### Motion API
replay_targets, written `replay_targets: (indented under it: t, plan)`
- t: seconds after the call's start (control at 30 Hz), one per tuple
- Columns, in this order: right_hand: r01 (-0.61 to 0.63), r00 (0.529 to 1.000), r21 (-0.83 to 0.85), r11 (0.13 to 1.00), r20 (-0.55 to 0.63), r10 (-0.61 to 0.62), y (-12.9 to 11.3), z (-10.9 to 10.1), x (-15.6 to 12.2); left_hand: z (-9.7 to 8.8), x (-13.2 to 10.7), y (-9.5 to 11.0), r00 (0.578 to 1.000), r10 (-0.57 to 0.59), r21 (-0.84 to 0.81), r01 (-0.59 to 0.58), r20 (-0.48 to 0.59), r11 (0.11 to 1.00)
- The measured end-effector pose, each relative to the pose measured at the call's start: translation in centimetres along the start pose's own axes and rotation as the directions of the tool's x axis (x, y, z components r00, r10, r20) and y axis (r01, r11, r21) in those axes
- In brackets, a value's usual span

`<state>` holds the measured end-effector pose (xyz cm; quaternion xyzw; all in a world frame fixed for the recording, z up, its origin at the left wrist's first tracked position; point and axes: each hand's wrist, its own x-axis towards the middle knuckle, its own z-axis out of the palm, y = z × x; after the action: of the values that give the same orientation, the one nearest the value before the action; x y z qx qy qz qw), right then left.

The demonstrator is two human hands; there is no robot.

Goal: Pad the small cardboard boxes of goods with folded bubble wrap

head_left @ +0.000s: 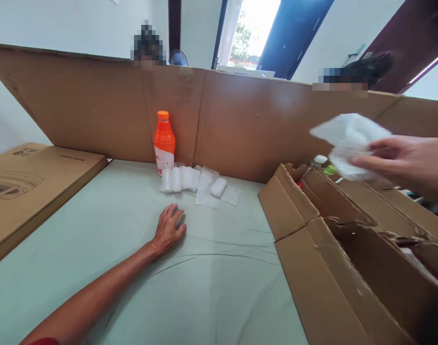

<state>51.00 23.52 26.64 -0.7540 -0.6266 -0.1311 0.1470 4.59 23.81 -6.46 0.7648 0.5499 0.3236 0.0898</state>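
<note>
A crumpled white wrap sheet [348, 139] is pinched in the right hand [405, 163], fingers closed on it, above the open cardboard box [330, 258]. The left hand [168, 229] lies loosely open and empty, palm down on the cloth-covered tabletop [211, 287]. Just beyond its fingertips are bubble-wrap pieces [200, 184], then an upright orange bottle [164, 141].
</note>
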Motion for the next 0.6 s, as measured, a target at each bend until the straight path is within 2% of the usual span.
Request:
replay_targets:
  t: [0.03, 0.07, 0.17, 0.23, 0.3, 0.37, 0.43, 0.5, 0.6]
  plan:
    - [-0.029, 0.998, 0.009, 1.000, 0.047, 0.029, -3.6, 0.3, 0.1, 0.0, 0.6, -0.1, 1.000, 0.001, -0.010, -0.001, -0.007, 1.000]
    - [-0.037, 0.998, 0.016, 0.999, 0.046, 0.036, -7.3, 1.0, 0.1, 0.1, 1.3, -0.2, 1.000, 0.001, -0.021, -0.001, -0.015, 1.000]
    - [0.053, 0.980, 0.075, 0.996, 0.189, -0.066, -17.1, 6.1, 0.6, 0.5, 3.3, -0.6, 0.999, -0.001, -0.050, -0.001, -0.034, 0.999]
    - [0.081, 0.959, 0.098, 0.992, 0.263, -0.104, -21.8, 10.7, 1.0, 1.0, 4.1, -0.8, 0.999, -0.006, -0.061, 0.003, -0.036, 0.998]
    - [0.093, 0.937, 0.116, 0.989, 0.327, -0.126, -25.0, 15.1, 1.3, 1.6, 4.3, -1.0, 0.999, -0.017, -0.065, 0.015, -0.036, 0.998]
    - [0.121, 0.906, 0.146, 0.982, 0.388, -0.170, -26.7, 18.6, 1.3, 2.1, 4.2, -1.2, 0.999, -0.031, -0.072, 0.029, -0.038, 0.997]
    - [0.138, 0.878, 0.175, 0.975, 0.434, -0.202, -26.8, 20.7, 1.2, 2.4, 4.1, -1.4, 0.998, -0.045, -0.085, 0.041, -0.043, 0.996]
    - [0.111, 0.875, 0.179, 0.978, 0.450, -0.182, -25.7, 21.8, 1.0, 2.5, 4.1, -1.5, 0.997, -0.058, -0.101, 0.053, -0.048, 0.993]
    - [0.012, 0.893, 0.149, 0.989, 0.444, -0.078, -22.8, 22.8, 0.7, 2.5, 4.2, -1.5, 0.996, -0.075, -0.123, 0.068, -0.055, 0.990]
